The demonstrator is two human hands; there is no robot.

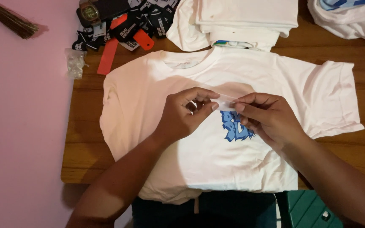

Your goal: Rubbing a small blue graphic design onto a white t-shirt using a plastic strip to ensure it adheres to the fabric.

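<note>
— While the small clear strip (226,102) is pinched between both hands above the white T-shirt (216,139), what could be spoiled, as seen from the head camera?

— The strip could be dropped or creased. It is held only at its ends: the left hand (185,113) is closed on one end by thumb and forefinger, and the right hand (267,119) is closed on the other, with the remaining fingers (250,124) curled under. If it is a sticky film, which cannot be told, it could be folded onto itself by a slack pull.

— And the shirt itself?

— It is laid flat on the wooden tabletop (81,126), collar away from the person, with the blue print (233,131) just below the hands. The lower hem is hung over the near edge, so the cloth could be dragged off by a forearm resting on it, and wrinkles could be pressed in.

— Anything nearby to be minded?

— A stack of folded white shirts (241,19) is set just beyond the collar, and black tags (144,21), an orange strip (108,55) and a small clear bag (74,62) are gathered at the far left corner. Those could be knocked to the pink floor (17,126) by a wide sweep of the left arm.
</note>
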